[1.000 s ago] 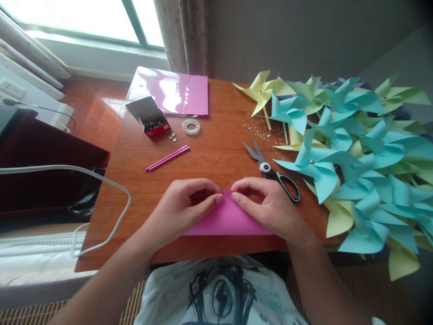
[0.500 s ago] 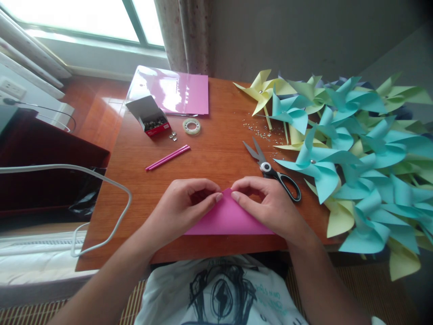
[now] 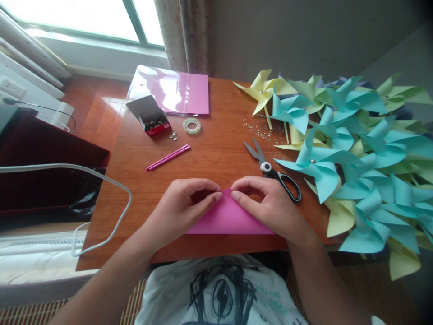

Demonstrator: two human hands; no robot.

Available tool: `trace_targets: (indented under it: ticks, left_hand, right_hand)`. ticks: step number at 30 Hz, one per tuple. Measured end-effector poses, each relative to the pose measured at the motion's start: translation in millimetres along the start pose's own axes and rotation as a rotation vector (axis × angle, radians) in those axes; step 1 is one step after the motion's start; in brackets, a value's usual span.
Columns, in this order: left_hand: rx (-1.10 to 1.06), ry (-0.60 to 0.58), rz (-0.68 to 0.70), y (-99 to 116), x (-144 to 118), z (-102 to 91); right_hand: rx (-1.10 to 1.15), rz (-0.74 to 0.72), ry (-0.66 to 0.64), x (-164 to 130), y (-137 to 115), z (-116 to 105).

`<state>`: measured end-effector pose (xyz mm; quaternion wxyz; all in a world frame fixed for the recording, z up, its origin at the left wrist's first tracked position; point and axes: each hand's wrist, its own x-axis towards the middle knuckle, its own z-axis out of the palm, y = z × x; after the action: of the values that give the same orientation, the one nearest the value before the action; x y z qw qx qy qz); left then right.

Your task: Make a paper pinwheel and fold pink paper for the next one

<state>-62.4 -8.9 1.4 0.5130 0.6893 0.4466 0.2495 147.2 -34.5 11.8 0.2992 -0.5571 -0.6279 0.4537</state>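
Head view: left hand [image 3: 184, 203] and right hand [image 3: 267, 205] both pinching folded pink paper [image 3: 230, 219] on desk [image 3: 216, 153], scissors [image 3: 272, 171] nearby.

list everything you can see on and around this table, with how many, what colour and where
folded paper: one, pink, near table edge, under both hands
scissors: one, black handles, right of centre
pinwheels: many, blue and yellow-green, piled at right
sticks: two, pink, left of centre
tape roll: one, clear, far centre
box: one, red, open, far left
paper sheets: pink stack, far edge
table: one, brown wood
cable: one, white, left of table
left hand: fingers pinching paper tip
right hand: fingers pinching paper tip
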Motion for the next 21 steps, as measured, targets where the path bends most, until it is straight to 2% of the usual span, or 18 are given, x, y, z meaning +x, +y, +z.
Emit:
trace_targets:
  ticks: [12, 21]
  left_hand:
    - [-0.022, -0.003, -0.008, 0.0, 0.2, -0.4]
    - [0.126, 0.029, 0.062, -0.6, -0.1, -2.5]
  right_hand:
    - [0.009, 0.002, 0.002, -0.9, 0.3, -0.1]
    - [-0.064, -0.077, -0.02, 5.4, -2.6, -1.7]
